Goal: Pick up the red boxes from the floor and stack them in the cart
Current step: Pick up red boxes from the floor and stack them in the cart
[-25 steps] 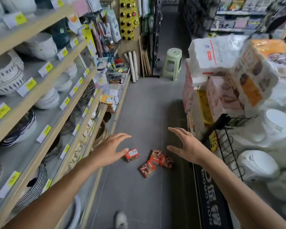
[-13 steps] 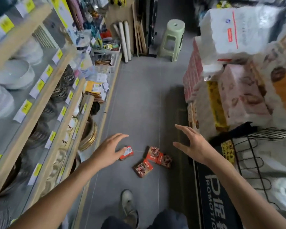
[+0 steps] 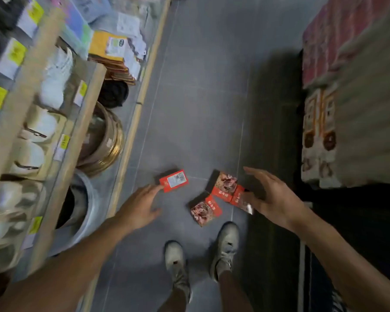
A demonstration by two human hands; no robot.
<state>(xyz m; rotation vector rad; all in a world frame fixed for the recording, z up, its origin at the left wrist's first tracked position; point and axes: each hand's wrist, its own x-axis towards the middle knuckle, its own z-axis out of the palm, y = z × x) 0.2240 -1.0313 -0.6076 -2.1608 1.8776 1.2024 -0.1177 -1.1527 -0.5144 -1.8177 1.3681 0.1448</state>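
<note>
Grey floor tiles [image 3: 200, 97] run down a narrow shop aisle, seen from above and somewhat blurred. Along the left side stand shelves [image 3: 61, 136] of white crockery with yellow price tags, and under them a stack of brass-rimmed pans [image 3: 104, 143] and a pale tub [image 3: 86, 210].

Next comes the left hand [image 3: 137, 210], spread wide and holding nothing. Its fingertips [image 3: 158, 188] reach the near left corner of the leftmost red box [image 3: 173, 180], which lies flat with its barcode label up and its long axis running left to right, tilted slightly up at the right. Whether the fingertips touch the box or just overlap it in the view cannot be told. This box lies just ahead and to the right of the left hand, apart from the other boxes, so the left hand is plainly the nearer one for it.

Further right, three more red boxes [image 3: 223, 185] lie in a loose cluster, touching or overlapping one another, on the floor just ahead of two grey shoes [image 3: 225, 246]. The right hand [image 3: 273, 199] hovers open and empty at the cluster's right edge, thumb toward the rightmost box, with the boxes to its left.

On the far right, wrapped bulk packs [image 3: 347, 109] crowd the aisle edge. No cart shows. Nothing stands between either hand and its box; the left shelf edge is probably the only thing to mind when lifting.
</note>
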